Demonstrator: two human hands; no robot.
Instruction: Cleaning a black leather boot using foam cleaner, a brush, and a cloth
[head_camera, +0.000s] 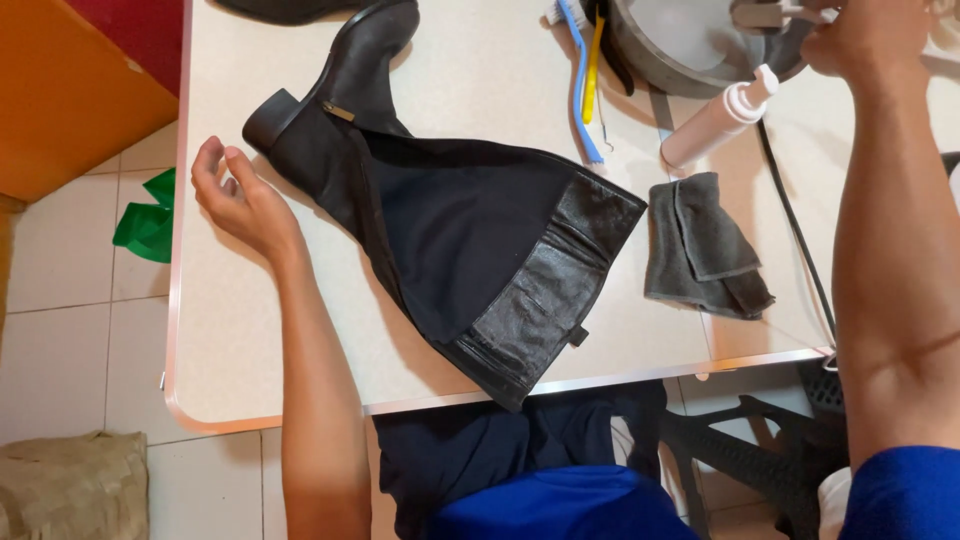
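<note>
While your left hand (235, 190) rests on the white table (230, 350) with its fingers loosely curled and holding nothing, a tall black boot (440, 215) lies on its side just beside it, heel near your fingers. You can see its matte fabric shaft and the wrinkled leather band at the cuff, which hangs past the table edge. Beyond the cuff lie a folded grey cloth (700, 250) and a white pump bottle (718, 118), tipped over. A round grey basin (690, 40) sits at the far edge, its contents unclear. Your right hand (860, 35) is raised over it, fingers pinched on something you cannot make out.
</note>
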